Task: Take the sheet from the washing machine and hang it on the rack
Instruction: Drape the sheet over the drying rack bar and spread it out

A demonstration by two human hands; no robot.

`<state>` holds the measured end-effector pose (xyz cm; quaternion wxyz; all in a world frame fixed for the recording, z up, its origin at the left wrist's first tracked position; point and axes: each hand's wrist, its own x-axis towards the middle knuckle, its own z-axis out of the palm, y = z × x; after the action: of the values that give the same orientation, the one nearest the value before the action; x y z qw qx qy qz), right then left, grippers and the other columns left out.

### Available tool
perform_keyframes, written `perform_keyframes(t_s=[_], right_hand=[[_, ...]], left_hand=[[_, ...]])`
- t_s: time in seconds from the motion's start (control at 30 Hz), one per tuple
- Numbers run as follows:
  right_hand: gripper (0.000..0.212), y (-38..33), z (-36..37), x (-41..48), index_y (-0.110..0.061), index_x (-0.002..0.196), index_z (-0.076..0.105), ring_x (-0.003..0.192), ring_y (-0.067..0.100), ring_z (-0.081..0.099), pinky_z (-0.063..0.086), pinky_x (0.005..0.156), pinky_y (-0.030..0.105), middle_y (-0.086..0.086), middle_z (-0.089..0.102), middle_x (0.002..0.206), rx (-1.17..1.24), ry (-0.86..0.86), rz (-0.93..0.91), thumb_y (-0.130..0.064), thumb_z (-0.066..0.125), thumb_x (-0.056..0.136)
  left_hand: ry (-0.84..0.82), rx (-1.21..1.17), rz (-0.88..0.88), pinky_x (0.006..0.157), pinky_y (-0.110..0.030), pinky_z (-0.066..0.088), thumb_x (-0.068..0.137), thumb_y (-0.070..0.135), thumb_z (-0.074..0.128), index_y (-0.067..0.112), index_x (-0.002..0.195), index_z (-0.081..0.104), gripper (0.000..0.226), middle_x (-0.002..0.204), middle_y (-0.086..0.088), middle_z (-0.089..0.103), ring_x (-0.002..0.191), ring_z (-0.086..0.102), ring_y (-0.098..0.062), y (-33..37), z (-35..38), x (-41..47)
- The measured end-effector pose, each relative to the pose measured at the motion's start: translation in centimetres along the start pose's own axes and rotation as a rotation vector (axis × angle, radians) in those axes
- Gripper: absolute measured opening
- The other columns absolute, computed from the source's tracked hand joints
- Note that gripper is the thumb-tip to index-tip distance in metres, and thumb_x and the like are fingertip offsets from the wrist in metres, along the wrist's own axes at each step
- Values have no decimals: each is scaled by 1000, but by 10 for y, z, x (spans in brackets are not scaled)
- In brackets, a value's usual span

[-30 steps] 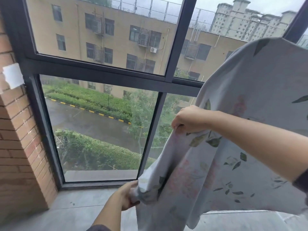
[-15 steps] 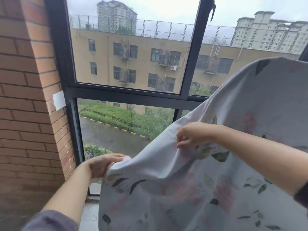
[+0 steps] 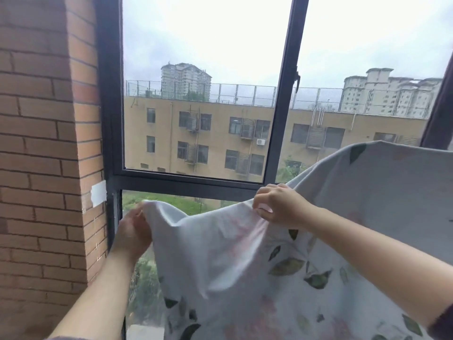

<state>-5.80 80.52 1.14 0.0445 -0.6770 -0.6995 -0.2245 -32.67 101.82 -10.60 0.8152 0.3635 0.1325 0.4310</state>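
In front of the big window [image 3: 191,185], next to the brick wall [image 3: 44,168], a person holds up a pale sheet [image 3: 245,266] with leaves and pink flowers on it. The sheet is out of the washing machine and up in the air, spread between both hands. Its top edge is the long way of it. That edge starts low by the left hand [image 3: 133,231], goes up past the right hand [image 3: 279,204], and climbs higher to the far right, where it looks flat, as if laid over something. No rack can be seen, so it is hard to say if that part is hung yet. The left hand is nearest the loose corner. It is near the wall with its fingers closed around that corner. The right hand is higher and closer to the middle, palm down, pinching the top edge between thumb and fingers. Both arms reach forward and are a bit apart, so the cloth sags between them. The next move most likely turns on the left corner, which sits lowest and would need to go up and out to pull the edge straight. A small white patch [image 3: 98,197] is stuck on the bricks.
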Motion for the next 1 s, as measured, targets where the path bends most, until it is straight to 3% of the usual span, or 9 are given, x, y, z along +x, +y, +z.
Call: perform_keyframes(t_s=[0.13,0.2,0.27,0.33,0.47,0.6,0.73,0.9,1.0], right_hand=[[22,7,-17,2,-24,108,65,112,18,52,32,95,34,-6,60,116,-13,130,82,-29,51,91],[23,12,-26,4,-24,110,63,112,18,51,31,96,34,-6,59,117,-35,137,109,-30,51,91],[26,14,-35,6,-26,114,61,112,18,51,32,96,35,-6,58,118,-56,117,128,-33,52,91],[28,17,-42,8,-27,117,60,112,17,51,31,98,35,-6,58,118,-55,141,144,-35,52,91],[37,23,-57,14,-26,126,53,119,18,47,24,106,38,-5,53,129,-87,217,187,-41,49,92],[43,33,-73,17,-23,131,48,117,23,52,26,105,43,0,58,126,-107,243,261,-44,47,93],[22,43,-90,14,-20,90,63,93,31,60,34,74,33,7,67,92,-156,109,351,-35,47,94],[24,62,-111,15,-26,77,63,86,28,61,35,69,31,-2,66,79,1,317,360,-34,50,95],[31,69,-112,10,-34,64,58,77,21,54,42,69,31,-15,53,65,51,69,384,-30,52,94]], left_hand=[[-77,291,-89,75,-39,56,87,51,56,8,91,76,47,94,-19,71,85,65,-26,24,15,5],[-80,313,6,84,-40,49,83,48,63,-3,116,63,61,123,-33,55,101,59,-33,48,26,10],[8,176,161,97,-38,44,88,42,56,-2,133,49,64,133,-26,50,120,52,-32,69,31,17],[84,210,164,92,-35,48,93,42,49,9,126,60,48,118,-12,64,111,60,-24,83,40,15],[244,292,335,60,-20,55,96,27,51,18,69,75,37,69,1,71,61,67,-9,115,50,25],[301,264,344,68,-28,52,97,34,47,19,87,66,26,79,-1,69,73,64,-12,151,48,32],[360,310,457,56,-19,51,99,25,44,22,84,61,23,64,8,67,63,60,-6,172,49,31],[377,317,481,61,-23,48,98,31,47,24,86,63,21,62,13,68,62,60,-3,178,58,37],[479,333,543,67,-31,45,93,30,53,27,81,63,16,77,8,62,70,58,-12,176,54,44]])
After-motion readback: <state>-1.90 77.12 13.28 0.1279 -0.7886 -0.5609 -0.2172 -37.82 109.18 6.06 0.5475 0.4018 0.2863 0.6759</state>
